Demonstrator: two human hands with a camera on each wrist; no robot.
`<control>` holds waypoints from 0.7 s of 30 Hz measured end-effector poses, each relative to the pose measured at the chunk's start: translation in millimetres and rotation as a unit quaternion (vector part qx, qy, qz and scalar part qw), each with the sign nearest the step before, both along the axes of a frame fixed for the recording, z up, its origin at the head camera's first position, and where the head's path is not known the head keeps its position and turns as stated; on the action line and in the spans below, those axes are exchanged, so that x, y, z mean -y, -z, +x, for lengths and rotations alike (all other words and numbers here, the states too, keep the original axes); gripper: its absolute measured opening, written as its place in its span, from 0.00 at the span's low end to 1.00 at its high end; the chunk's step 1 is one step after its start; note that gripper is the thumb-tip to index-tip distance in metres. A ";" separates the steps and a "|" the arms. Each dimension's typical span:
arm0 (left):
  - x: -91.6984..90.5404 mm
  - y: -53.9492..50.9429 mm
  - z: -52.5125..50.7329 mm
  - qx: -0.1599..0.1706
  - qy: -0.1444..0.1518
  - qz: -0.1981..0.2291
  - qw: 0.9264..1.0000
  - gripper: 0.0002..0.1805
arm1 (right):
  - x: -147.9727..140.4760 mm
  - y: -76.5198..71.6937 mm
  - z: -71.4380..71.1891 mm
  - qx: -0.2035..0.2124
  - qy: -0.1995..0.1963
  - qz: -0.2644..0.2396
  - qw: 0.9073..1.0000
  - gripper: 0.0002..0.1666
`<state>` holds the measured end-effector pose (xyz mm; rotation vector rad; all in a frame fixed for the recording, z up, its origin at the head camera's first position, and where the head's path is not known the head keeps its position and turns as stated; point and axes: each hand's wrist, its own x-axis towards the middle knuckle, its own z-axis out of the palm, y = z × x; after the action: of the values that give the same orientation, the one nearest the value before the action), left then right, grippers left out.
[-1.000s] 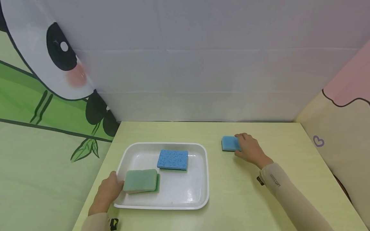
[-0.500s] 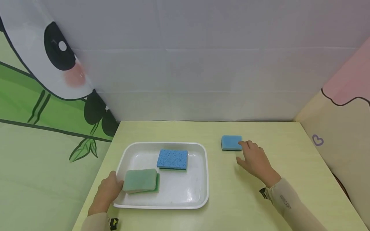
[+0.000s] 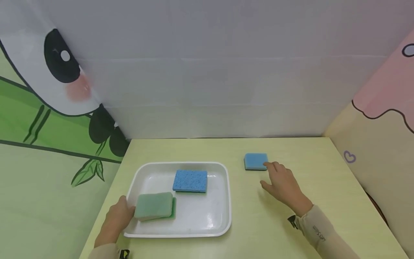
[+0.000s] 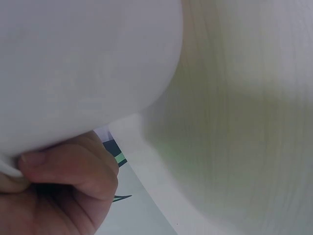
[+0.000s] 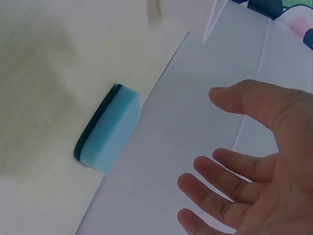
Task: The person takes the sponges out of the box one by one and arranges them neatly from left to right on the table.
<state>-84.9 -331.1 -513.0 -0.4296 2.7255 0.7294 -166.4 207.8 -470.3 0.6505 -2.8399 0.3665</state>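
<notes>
High over the pale-yellow wooden worktop (image 3: 249, 223), 1 head camera faces forward and down; the left-wrist camera looks close-up at the white plastic tray (image 4: 88, 63); the right-wrist camera faces the far edge, sharing the light-blue rectangular sponge (image 5: 113, 131) with the head view.

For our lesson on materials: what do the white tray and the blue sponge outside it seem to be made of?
White tray: probably hard plastic with a glossy finish, given its bright reflections, though enamelled metal is possible.
Blue sponge outside it: apparently matte foam, judging by its dull, even surface; its thin dark layer may be scouring fibre.
</notes>
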 end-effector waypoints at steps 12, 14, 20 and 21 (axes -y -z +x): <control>1.2 3.4 1.0 0.007 -0.003 -0.002 1.000 0.22 | 25.4 -12.2 -10.3 0.019 -0.026 -0.034 0.999 0.36; 1.1 4.9 0.8 0.006 -0.004 -0.001 1.000 0.22 | 31.9 -14.9 -12.8 0.031 -0.031 -0.044 0.998 0.35; 2.5 6.6 -0.5 -0.002 -0.001 0.000 1.000 0.22 | 53.2 -24.1 -18.2 0.049 -0.056 -0.061 0.995 0.35; 2.7 6.1 -0.5 -0.003 -0.001 0.001 1.000 0.22 | 57.1 -25.5 -18.9 0.055 -0.059 -0.062 0.995 0.36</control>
<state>-85.5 -333.8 -519.1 -0.4297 2.7309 0.7341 -185.3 150.7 -444.8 0.7986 -2.8585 0.6108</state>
